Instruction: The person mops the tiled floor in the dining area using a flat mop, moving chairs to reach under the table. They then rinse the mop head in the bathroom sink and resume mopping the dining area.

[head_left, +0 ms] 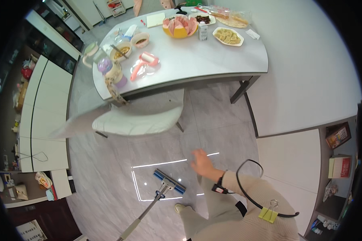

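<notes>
My right hand (202,164) reaches out over the tiled floor in a ribbed beige sleeve, holding nothing, its fingers loosely apart. A dark strap with a small device (220,187) circles that wrist, and a black cable (245,188) loops from it to a yellow binder clip (268,215) on the sleeve. To the left of the hand, a sponge mop (169,182) with a blue head rests on the floor. Its long pole (142,215) slants toward the lower left and runs out of the picture. My left hand is not in view.
A white chair (138,120) stands before the white table (189,60), which bears bowls, a peeled pomelo (179,27), a plate of dumplings (228,37) and a pink lint roller (145,64). White cabinets (48,116) line the left; open shelves (338,168) stand at right.
</notes>
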### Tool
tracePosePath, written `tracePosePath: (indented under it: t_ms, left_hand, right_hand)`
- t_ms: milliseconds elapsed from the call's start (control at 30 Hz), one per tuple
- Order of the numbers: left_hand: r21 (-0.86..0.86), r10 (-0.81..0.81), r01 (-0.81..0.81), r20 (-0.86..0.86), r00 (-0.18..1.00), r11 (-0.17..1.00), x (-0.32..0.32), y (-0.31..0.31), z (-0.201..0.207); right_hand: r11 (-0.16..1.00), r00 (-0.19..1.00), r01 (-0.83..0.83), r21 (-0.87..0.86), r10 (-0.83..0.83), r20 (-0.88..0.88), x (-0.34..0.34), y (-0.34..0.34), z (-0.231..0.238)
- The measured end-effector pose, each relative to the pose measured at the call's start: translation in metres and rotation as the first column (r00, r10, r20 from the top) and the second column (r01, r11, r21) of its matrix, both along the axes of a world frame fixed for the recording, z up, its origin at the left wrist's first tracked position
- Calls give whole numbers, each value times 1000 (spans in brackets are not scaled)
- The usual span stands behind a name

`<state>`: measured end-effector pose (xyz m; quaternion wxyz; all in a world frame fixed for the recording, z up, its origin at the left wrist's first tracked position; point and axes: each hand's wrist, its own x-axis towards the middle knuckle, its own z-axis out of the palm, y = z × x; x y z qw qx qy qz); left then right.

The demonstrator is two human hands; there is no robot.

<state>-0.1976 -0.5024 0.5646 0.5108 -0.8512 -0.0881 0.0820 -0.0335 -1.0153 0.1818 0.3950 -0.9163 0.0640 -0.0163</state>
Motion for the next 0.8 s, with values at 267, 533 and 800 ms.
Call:
tracePosePath:
  t_ms: [267, 533, 800]
  left_hand:
    - [-90, 3, 7, 112, 994, 996, 65, -131, 21]
    - [67, 118, -114, -69, 991, 991, 98, -158, 27]
    - [-60, 57, -50, 126, 990, 997, 71, -55, -5]
  right_hand:
    - [901, 752, -298, -316, 425, 504, 162, 66, 125]
    - [761, 820, -516, -393, 572, 32, 206, 85, 121]
    - [650, 743, -560, -513, 669, 37, 227, -50, 176]
